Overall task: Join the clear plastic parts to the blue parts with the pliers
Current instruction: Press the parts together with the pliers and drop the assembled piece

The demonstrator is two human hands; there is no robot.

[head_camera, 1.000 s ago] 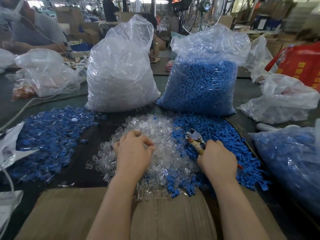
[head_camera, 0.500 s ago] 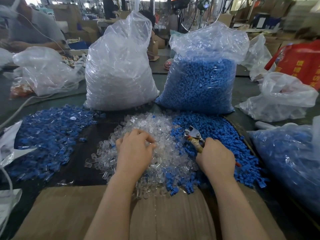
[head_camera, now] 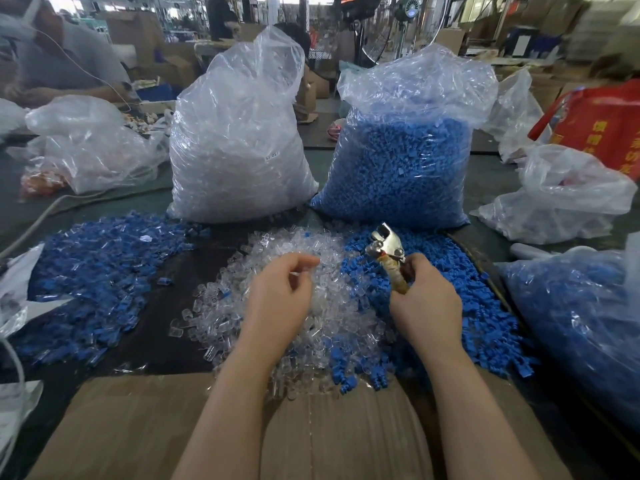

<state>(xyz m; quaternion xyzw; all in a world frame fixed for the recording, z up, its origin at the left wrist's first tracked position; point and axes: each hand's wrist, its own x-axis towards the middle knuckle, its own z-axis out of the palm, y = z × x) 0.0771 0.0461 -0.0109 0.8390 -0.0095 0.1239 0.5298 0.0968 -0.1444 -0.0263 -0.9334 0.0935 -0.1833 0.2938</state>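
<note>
Left hand point(head_camera: 277, 292): raised over the loose heap of small clear plastic parts point(head_camera: 311, 306); fingers curled, thumb and forefinger tips brought together; the grip appears to pinch something small and clear, but blur hides what, so its state cannot be told.
Right hand point(head_camera: 426, 306): grip closed round the tape-wrapped handle of the metal pliers point(head_camera: 386, 249); the pliers' head points up and away, above the loose heap of small blue plastic parts point(head_camera: 450, 323).
Clear heap: centre of the dark desk point(head_camera: 166, 341), touching the blue heap on its right side, with a few blue pieces mixed in at the near edge.
Blue heap: right of the clear heap, under the right hand.
Pile of blue parts with clear pieces on them point(head_camera: 93, 271): left side of the desk, apart from the clear heap.
Tall transparent bag of clear parts point(head_camera: 235, 143): upright behind the heaps, left.
Tall transparent bag of blue parts point(head_camera: 405, 154): upright just beside it, right.
Transparent bag of blue pieces point(head_camera: 581, 323): far right edge of the desk.
Brown cardboard sheet point(head_camera: 138, 427): near edge, under both forearms.
Crumpled clear plastic bags point(head_camera: 86, 143): rear left and rear right.
Red printed bag point(head_camera: 595, 126): rear right.
</note>
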